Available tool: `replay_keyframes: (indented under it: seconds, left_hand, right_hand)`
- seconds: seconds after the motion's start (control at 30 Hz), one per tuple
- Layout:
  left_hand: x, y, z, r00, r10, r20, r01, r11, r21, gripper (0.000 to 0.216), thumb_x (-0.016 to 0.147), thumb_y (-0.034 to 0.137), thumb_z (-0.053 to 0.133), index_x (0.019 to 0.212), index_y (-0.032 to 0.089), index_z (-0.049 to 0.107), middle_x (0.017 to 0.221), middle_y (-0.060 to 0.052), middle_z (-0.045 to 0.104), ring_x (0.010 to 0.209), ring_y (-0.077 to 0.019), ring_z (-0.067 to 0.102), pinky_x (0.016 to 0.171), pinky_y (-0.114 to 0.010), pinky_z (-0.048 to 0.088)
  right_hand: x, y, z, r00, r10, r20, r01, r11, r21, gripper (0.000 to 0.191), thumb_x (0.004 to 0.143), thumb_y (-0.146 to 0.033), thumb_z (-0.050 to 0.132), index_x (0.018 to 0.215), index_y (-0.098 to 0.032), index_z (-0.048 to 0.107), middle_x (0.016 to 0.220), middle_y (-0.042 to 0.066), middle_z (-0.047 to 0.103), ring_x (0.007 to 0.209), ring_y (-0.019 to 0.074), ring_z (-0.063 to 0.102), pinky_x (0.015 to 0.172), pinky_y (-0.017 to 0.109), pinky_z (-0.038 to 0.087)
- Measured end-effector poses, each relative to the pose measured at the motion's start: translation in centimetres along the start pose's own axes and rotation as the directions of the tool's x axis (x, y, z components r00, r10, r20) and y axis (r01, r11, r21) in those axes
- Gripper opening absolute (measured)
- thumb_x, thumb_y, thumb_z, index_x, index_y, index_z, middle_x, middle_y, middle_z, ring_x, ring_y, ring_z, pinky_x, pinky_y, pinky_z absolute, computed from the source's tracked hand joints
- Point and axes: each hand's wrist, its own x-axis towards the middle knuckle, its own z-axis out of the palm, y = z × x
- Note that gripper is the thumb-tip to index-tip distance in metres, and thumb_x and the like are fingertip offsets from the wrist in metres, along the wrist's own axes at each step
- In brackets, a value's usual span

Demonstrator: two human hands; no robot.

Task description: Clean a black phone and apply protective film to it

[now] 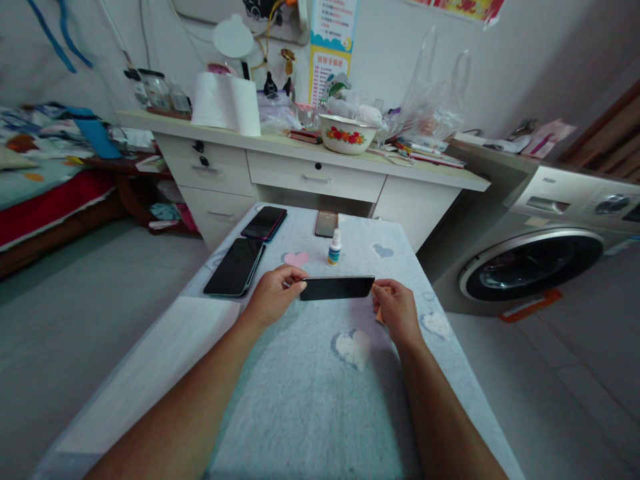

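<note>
Smartphone (pixel 337 288), one: slim, screen dark, held sideways, long sides roughly parallel to the far edge of the table (pixel 310 400). Orange piece (pixel 379 315), one: mostly hidden, just beside the smartphone's right end.

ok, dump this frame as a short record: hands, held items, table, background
left hand: gripping one end of the held phone
right hand: at the phone's other end, with a small orange item in its grip
held screen: dark, facing the camera
left side of table: near phone, far phone, both dark
beyond hands: white bottle, upright; another phone behind it
cover: heart-patterned tablecloth
background: flowered bowl; washing machine, right
</note>
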Motion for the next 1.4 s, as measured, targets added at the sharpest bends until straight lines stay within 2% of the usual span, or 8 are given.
replay_keyframes:
  seconds: [0.2, 0.33, 0.47, 0.73, 0.87, 1.0, 1.17, 1.4]
  left_hand:
    - [0.0, -0.1, 0.0, 1.0, -0.004, -0.012, 0.004, 1.0, -0.01, 0.015, 0.073, 0.025, 0.059, 0.084, 0.017, 0.065, 0.07, 0.0, 0.06, 0.066, -0.0139, 0.056, 0.062, -0.025, 0.043]
    - [0.1, 0.0, 0.0, 1.0, -0.007, -0.01, 0.007, 1.0, -0.006, 0.015, 0.073, 0.024, 0.058, 0.084, 0.017, 0.065, 0.071, 0.001, 0.06, 0.066, -0.0134, 0.056, 0.062, -0.024, 0.043]
    - [0.1, 0.0, 0.1, 1.0, -0.002, -0.005, 0.002, 1.0, -0.005, 0.015, 0.073, 0.024, 0.058, 0.085, 0.017, 0.065, 0.072, 0.001, 0.06, 0.067, -0.0133, 0.055, 0.062, -0.024, 0.043]
    - [0.0, 0.2, 0.0, 1.0, -0.006, -0.005, 0.006, 1.0, -0.009, 0.015, 0.074, 0.024, 0.057, 0.085, 0.017, 0.065, 0.071, 0.0, 0.059, 0.067, -0.0136, 0.055, 0.062, -0.025, 0.043]
    - [0.0, 0.3, 0.0, 1.0, -0.007, -0.006, 0.007, 1.0, -0.008, 0.015, 0.073, 0.025, 0.057, 0.084, 0.017, 0.065, 0.071, 0.0, 0.059, 0.066, -0.0135, 0.055, 0.061, -0.024, 0.043]
    - [0.0, 0.1, 0.1, 1.0, -0.001, -0.004, 0.001, 1.0, 0.008, 0.015, 0.074, 0.025, 0.057, 0.084, 0.018, 0.065, 0.072, 0.0, 0.059, 0.067, -0.0136, 0.056, 0.062, -0.024, 0.043]
    - [0.0, -0.4, 0.0, 1.0, 0.017, -0.001, -0.017, 1.0, -0.003, 0.015, 0.075, 0.024, 0.058, 0.085, 0.017, 0.065, 0.072, 0.0, 0.06, 0.066, -0.0132, 0.055, 0.061, -0.024, 0.043]
    - [0.0, 0.0, 0.0, 1.0, 0.001, 0.0, -0.001, 1.0, -0.011, 0.016, 0.074, 0.024, 0.058, 0.086, 0.017, 0.065, 0.07, 0.0, 0.06, 0.065, -0.0134, 0.056, 0.062, -0.025, 0.043]
  right_hand:
    - [0.3, 0.3, -0.3, 0.998, -0.065, 0.02, 0.068, 0.943, -0.326, 0.018, 0.07, -0.029, 0.053, 0.074, -0.016, 0.066, 0.053, 0.0, 0.057, 0.044, 0.011, 0.051, 0.039, 0.02, 0.037]
    - [0.0, -0.3, -0.3, 0.997, -0.071, 0.045, 0.083, 0.896, -0.436, 0.019, 0.07, -0.026, 0.05, 0.074, -0.017, 0.067, 0.056, 0.0, 0.059, 0.043, 0.0112, 0.05, 0.037, 0.02, 0.035]
    - [0.3, 0.0, -0.4, 0.997, -0.077, 0.028, 0.082, 0.924, -0.373, 0.018, 0.069, -0.026, 0.052, 0.073, -0.016, 0.066, 0.056, 0.0, 0.058, 0.045, 0.0109, 0.05, 0.039, 0.019, 0.036]
    - [0.0, -0.6, -0.4, 0.999, -0.036, 0.002, 0.036, 0.996, 0.078, 0.028, 0.069, -0.038, 0.061, 0.083, -0.013, 0.063, 0.052, -0.003, 0.049, 0.041, 0.0089, 0.045, 0.035, 0.018, 0.034]
    - [-0.6, -1.6, -0.3, 0.999, -0.039, -0.023, 0.042, 0.985, 0.167, 0.031, 0.069, -0.041, 0.064, 0.085, -0.014, 0.061, 0.054, -0.003, 0.05, 0.043, 0.0096, 0.047, 0.035, 0.018, 0.034]
    - [-0.7, -2.0, -0.3, 0.998, -0.046, -0.036, 0.051, 0.986, 0.158, 0.034, 0.068, -0.042, 0.065, 0.086, -0.014, 0.061, 0.054, -0.002, 0.05, 0.045, 0.0097, 0.048, 0.035, 0.017, 0.035]
    - [-0.3, -0.9, -0.4, 1.0, -0.017, 0.023, 0.015, 0.994, 0.107, 0.031, 0.069, -0.041, 0.063, 0.085, -0.014, 0.06, 0.054, -0.003, 0.05, 0.042, 0.0088, 0.046, 0.034, 0.017, 0.034]
    - [0.5, 0.6, -0.4, 0.997, -0.066, 0.033, 0.071, 0.971, -0.227, 0.017, 0.07, -0.031, 0.057, 0.075, -0.016, 0.064, 0.052, -0.002, 0.054, 0.04, 0.0093, 0.045, 0.037, 0.019, 0.034]
